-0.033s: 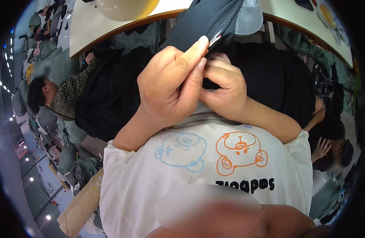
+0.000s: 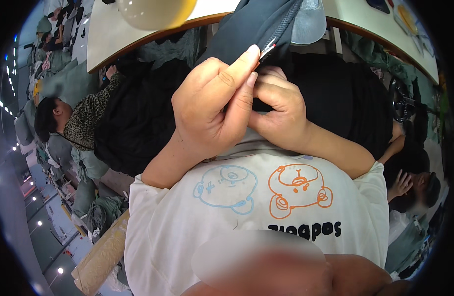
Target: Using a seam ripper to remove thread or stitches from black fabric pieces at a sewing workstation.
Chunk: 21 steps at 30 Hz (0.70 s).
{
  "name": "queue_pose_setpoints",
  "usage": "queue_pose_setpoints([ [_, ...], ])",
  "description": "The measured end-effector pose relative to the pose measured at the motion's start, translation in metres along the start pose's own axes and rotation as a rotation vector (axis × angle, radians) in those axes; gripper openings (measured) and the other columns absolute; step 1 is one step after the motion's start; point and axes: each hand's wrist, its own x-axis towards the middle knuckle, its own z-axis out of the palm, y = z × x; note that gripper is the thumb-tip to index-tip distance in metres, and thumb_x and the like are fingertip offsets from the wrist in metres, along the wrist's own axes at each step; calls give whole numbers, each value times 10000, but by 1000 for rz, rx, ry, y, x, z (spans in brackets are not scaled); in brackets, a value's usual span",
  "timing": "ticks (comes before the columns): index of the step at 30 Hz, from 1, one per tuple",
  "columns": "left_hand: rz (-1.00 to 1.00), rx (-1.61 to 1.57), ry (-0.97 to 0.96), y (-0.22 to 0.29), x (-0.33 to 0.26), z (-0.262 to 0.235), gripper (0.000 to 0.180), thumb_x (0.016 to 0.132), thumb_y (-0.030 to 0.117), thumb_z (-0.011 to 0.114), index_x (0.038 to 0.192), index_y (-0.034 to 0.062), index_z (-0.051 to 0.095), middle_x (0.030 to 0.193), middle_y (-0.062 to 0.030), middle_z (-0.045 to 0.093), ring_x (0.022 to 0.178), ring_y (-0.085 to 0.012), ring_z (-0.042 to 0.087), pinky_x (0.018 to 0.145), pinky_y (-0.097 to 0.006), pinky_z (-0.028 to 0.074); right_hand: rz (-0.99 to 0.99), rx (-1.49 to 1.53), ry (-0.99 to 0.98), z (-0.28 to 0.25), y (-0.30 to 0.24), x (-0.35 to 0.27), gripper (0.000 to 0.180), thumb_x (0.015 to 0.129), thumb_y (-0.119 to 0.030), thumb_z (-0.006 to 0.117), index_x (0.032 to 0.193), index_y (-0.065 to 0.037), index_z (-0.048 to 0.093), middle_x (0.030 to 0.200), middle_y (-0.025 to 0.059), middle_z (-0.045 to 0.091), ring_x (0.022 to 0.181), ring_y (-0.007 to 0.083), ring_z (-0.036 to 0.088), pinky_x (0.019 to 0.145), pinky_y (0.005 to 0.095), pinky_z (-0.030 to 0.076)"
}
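Observation:
Just above my lap, my left hand [image 2: 214,101] is closed, its thumb and finger pinching a small seam ripper [image 2: 268,51] with a thin metal fork and a red tip. Most of its handle is hidden in my fingers. Close against it, my right hand [image 2: 281,106] is curled at the lower end of a dark blue-grey cloth [image 2: 246,29]; its fingertips are partly hidden. A stitched seam edge runs down the cloth toward the tool's tip.
The white table [image 2: 108,39] has a curved brown edge ahead of me. A pale rounded object [image 2: 155,11] and a grey flat pad [image 2: 309,22] are at that edge. A person in a patterned top [image 2: 84,118] sits at left, another person [image 2: 409,182] at right. A wrapped roll [image 2: 101,251] lies behind left.

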Motion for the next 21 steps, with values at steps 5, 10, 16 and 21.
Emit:
queue_pose_setpoints([
  [5, -4, 2, -7, 0, 11, 5, 360, 894, -96, 689, 1246, -35, 732, 759, -62, 659, 591, -117, 484, 550, -253, 376, 4, -14, 1, -3, 5, -1, 198, 742, -98, 842, 907, -70, 735, 888, 53, 718, 893, 250, 662, 947, 404, 444],
  [10, 21, 2, 2, -2, 21, 11, 365, 883, -108, 693, 1240, -43, 732, 731, -55, 628, 583, -115, 469, 545, -253, 363, 16, -9, -32, -6, 9, -1, 211, 768, -150, 829, 943, -69, 743, 928, 71, 735, 931, 274, 670, 982, 432, 440],
  [16, 19, 28, 3, 3, 33, 19, 366, 874, -117, 690, 1229, -41, 739, 663, -20, 512, 573, -104, 435, 534, -251, 339, 16, 16, -39, -10, 13, -1, 239, 787, -198, 817, 969, -63, 746, 961, 95, 746, 949, 291, 683, 994, 449, 437],
  [21, 28, 58, 2, 4, 41, 25, 362, 878, -120, 684, 1225, -34, 743, 650, -18, 502, 573, -104, 438, 541, -249, 352, 29, 24, -71, -15, 16, -2, 250, 776, -197, 821, 974, -62, 748, 969, 97, 746, 933, 287, 691, 987, 450, 440],
])
